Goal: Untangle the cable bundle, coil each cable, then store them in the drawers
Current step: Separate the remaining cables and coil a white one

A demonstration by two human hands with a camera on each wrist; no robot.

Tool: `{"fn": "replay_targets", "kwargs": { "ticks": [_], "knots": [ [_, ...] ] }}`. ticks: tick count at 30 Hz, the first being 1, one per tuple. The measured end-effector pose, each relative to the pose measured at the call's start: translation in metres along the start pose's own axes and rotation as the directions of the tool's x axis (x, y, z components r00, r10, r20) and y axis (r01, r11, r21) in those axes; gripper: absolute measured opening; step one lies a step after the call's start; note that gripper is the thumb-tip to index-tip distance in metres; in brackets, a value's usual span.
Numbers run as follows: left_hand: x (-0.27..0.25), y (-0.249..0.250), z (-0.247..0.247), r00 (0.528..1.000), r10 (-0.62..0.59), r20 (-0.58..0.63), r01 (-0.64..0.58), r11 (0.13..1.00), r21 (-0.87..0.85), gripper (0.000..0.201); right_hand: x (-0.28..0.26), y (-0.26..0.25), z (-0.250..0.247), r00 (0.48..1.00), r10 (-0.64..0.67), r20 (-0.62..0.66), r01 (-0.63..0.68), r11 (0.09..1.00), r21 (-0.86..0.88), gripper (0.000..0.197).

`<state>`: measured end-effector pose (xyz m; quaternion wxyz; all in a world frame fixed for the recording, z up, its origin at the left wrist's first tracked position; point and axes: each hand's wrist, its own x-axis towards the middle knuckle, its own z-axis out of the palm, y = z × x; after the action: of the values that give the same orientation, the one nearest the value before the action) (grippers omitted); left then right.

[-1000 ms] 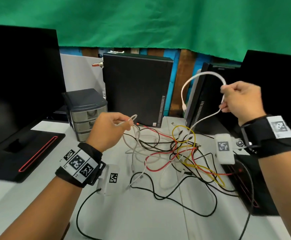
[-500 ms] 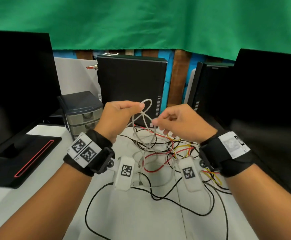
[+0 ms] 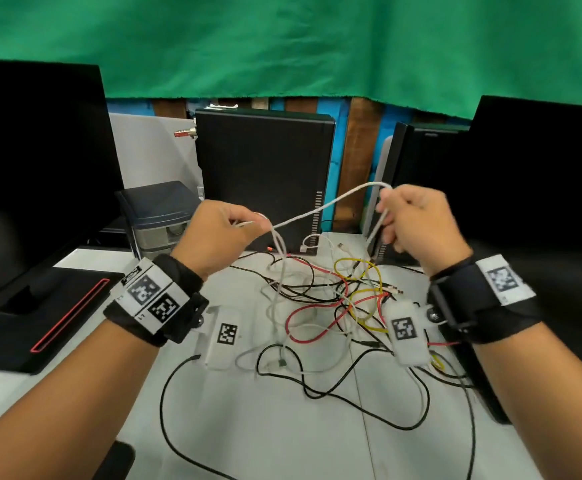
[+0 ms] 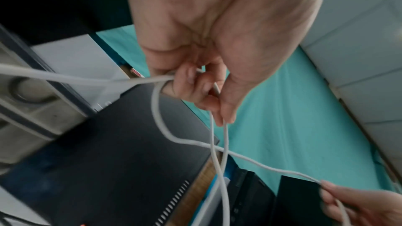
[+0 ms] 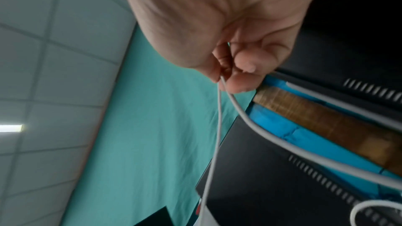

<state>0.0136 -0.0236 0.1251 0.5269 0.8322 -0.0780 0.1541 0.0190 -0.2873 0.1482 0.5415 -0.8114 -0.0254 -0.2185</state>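
On the white table (image 3: pixel 282 427), backed by a green curtain (image 3: pixel 282 46), the cable bundle (image 3: pixel 334 306) remains tangled. The left hand (image 3: pixel 213 237) grips loops of a white cable (image 3: pixel 324 206); the right hand (image 3: pixel 417 220) pinches it between curled fingers (image 5: pixel 237 82). Coiling has started; no cable is stored in the drawers (image 3: pixel 158 220).

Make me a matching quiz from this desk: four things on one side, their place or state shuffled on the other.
1. white cable
2. drawers
3. yellow cable
4. left hand

a. in the tangle on the desk
b. stretched between both hands
c. pinching a cable
d. behind the left wrist

Pairs: 1-b, 2-d, 3-a, 4-c
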Motion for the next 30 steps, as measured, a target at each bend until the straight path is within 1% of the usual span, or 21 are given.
{"fn": "replay_targets", "kwargs": {
  "ticks": [2, 3, 5, 6, 9, 12, 14, 16, 17, 18, 19, 20, 21, 22, 23, 24, 25, 26, 27, 28, 30],
  "knots": [
    [0.002, -0.009, -0.007, 0.999, -0.027, -0.029, 0.028, 0.999, 0.025, 0.010, 0.007, 0.006, -0.017, 0.997, 0.025, -0.072, -0.023, 0.999, 0.031, 0.035],
    [0.003, -0.012, -0.010, 0.999, -0.037, -0.034, 0.038, 0.999, 0.029, 0.011, 0.009, 0.009, -0.024, 0.995, 0.026, -0.101, -0.025, 1.000, 0.014, 0.034],
    [0.003, -0.015, -0.015, 0.999, -0.036, -0.010, 0.036, 0.998, 0.045, 0.012, 0.014, 0.017, -0.035, 0.989, 0.033, -0.142, -0.037, 0.999, -0.028, 0.032],
    [0.002, -0.017, -0.016, 0.999, -0.036, 0.003, 0.036, 0.998, 0.056, 0.011, 0.016, 0.021, -0.039, 0.985, 0.052, -0.163, -0.055, 0.998, -0.014, 0.032],
    [0.004, -0.024, -0.019, 0.998, -0.051, -0.033, 0.052, 0.998, 0.025, 0.010, 0.025, 0.032, -0.050, 0.960, 0.144, -0.240, -0.127, 0.988, 0.087, 0.031],
    [0.007, -0.029, -0.021, 0.996, -0.070, -0.052, 0.067, 0.996, -0.057, 0.011, 0.029, 0.039, -0.057, 0.931, 0.229, -0.283, -0.171, 0.961, 0.216, 0.022],
    [0.007, -0.030, -0.018, 0.998, -0.026, -0.054, 0.024, 0.999, -0.045, 0.012, 0.028, 0.043, -0.058, 0.933, 0.216, -0.289, -0.153, 0.962, 0.226, 0.022],
    [0.008, -0.034, -0.014, 0.997, 0.043, -0.057, -0.042, 0.999, 0.022, 0.012, 0.027, 0.045, -0.056, 0.938, 0.184, -0.295, -0.119, 0.968, 0.223, 0.026],
    [0.008, -0.038, -0.011, 0.998, 0.051, -0.049, -0.049, 0.998, 0.042, 0.009, 0.027, 0.045, -0.056, 0.936, 0.178, -0.302, -0.112, 0.968, 0.224, 0.027],
    [0.008, -0.043, -0.009, 0.999, 0.026, -0.028, -0.024, 0.999, 0.041, 0.008, 0.028, 0.044, -0.056, 0.934, 0.175, -0.313, -0.107, 0.969, 0.222, 0.027],
    [0.008, -0.049, -0.007, 1.000, -0.026, 0.003, 0.026, 0.999, 0.035, 0.015, 0.028, 0.045, -0.057, 0.931, 0.168, -0.323, -0.102, 0.972, 0.212, 0.027],
    [0.007, -0.056, -0.005, 0.995, -0.091, 0.047, 0.088, 0.995, 0.050, 0.026, 0.029, 0.045, -0.058, 0.931, 0.162, -0.328, -0.100, 0.975, 0.197, 0.026],
    [0.006, -0.062, -0.002, 0.981, -0.161, 0.105, 0.150, 0.983, 0.104, 0.039, 0.029, 0.046, -0.059, 0.933, 0.157, -0.324, -0.102, 0.979, 0.179, 0.024],
    [0.003, -0.065, 0.001, 0.956, -0.236, 0.177, 0.204, 0.962, 0.180, 0.050, 0.029, 0.046, -0.060, 0.938, 0.154, -0.311, -0.109, 0.981, 0.158, 0.021],
    [0.000, -0.068, 0.006, 0.914, -0.311, 0.259, 0.249, 0.937, 0.244, 0.059, 0.029, 0.047, -0.060, 0.946, 0.156, -0.285, -0.123, 0.984, 0.131, 0.020],
    [-0.004, -0.070, 0.011, 0.858, -0.380, 0.346, 0.290, 0.913, 0.286, 0.065, 0.028, 0.048, -0.059, 0.956, 0.163, -0.245, -0.143, 0.985, 0.097, 0.020],
    [-0.008, -0.073, 0.016, 0.789, -0.439, 0.429, 0.323, 0.892, 0.316, 0.071, 0.026, 0.048, -0.057, 0.965, 0.174, -0.197, -0.168, 0.985, 0.046, 0.020],
    [-0.012, -0.075, 0.022, 0.723, -0.480, 0.496, 0.332, 0.872, 0.360, 0.077, 0.024, 0.049, -0.055, 0.971, 0.189, -0.143, -0.194, 0.981, -0.019, 0.021],
    [-0.015, -0.078, 0.028, 0.674, -0.506, 0.537, 0.300, 0.853, 0.427, 0.084, 0.021, 0.051, -0.053, 0.975, 0.205, -0.088, -0.213, 0.973, -0.088, 0.022],
    [-0.019, -0.080, 0.034, 0.645, -0.523, 0.557, 0.237, 0.830, 0.506, 0.091, 0.019, 0.053, -0.050, 0.975, 0.218, -0.037, -0.221, 0.964, -0.151, 0.022],
    [-0.023, -0.086, 0.046, 0.631, -0.545, 0.551, 0.105, 0.764, 0.636, 0.096, 0.016, 0.060, -0.045, 0.973, 0.230, 0.027, -0.216, 0.945, -0.244, 0.021]
  ]
}}
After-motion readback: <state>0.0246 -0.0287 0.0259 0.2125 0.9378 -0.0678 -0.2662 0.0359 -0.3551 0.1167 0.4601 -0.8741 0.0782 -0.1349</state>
